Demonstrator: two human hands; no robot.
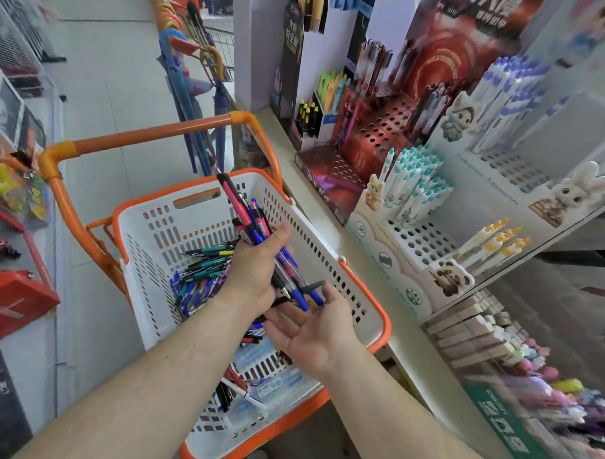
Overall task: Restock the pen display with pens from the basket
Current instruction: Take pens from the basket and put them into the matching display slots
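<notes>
A white basket (205,226) with an orange rim and handle stands below me, with several loose pens (203,277) heaped on its floor. Over the basket, my left hand (255,272) grips a bundle of pens (250,213), pink, blue and black, fanned out at both ends. My right hand (311,329) lies palm up just beneath the bundle's lower tips, fingers spread, holding nothing. The pen display (407,240), a white stepped rack of holes with teal-capped and yellow-capped pens, sits on the shelf to the right.
A dark red perforated pen rack (373,135) stands behind the white one, mostly unfilled. Boxes and soft toys (496,339) fill the lower shelf at right. Umbrellas (192,95) lean behind the basket. A red box (14,301) and packaged goods line the left shelf.
</notes>
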